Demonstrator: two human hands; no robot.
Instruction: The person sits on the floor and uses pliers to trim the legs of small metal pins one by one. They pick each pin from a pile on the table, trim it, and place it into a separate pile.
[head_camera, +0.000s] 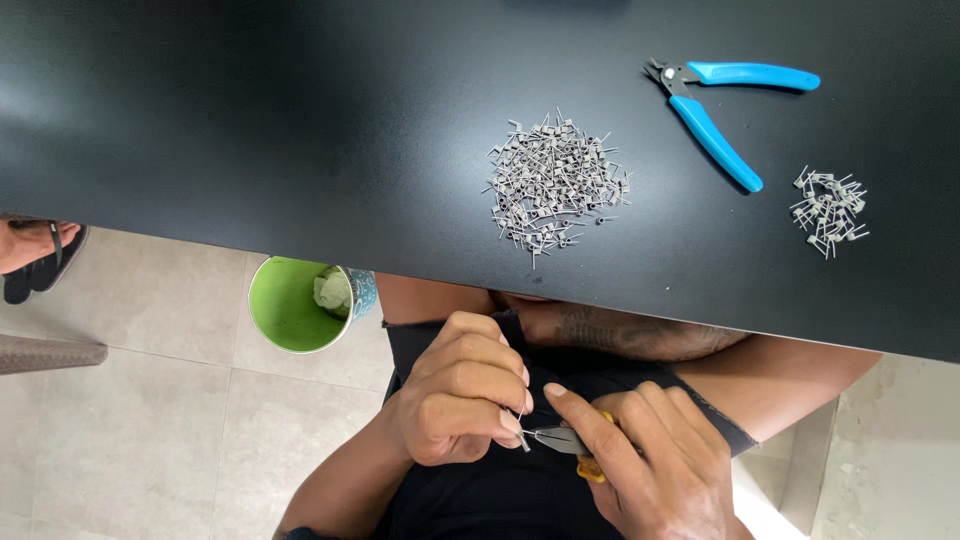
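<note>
Below the table edge, over my lap, my left hand (462, 390) pinches a tiny metal wire coil (521, 428) between its fingertips. My right hand (650, 465) grips small yellow-handled pliers (568, 442), whose metal tips touch the coil. On the black table (250, 120) lies a large heap of several small grey wire coils (553, 180). A smaller heap of coils (828, 208) sits to the right.
Blue-handled flush cutters (722, 100) lie open on the table between the two heaps. A green cup (290, 305) with something pale inside stands on the tiled floor beside my leg. Another person's sandalled foot (35, 255) shows at the left edge.
</note>
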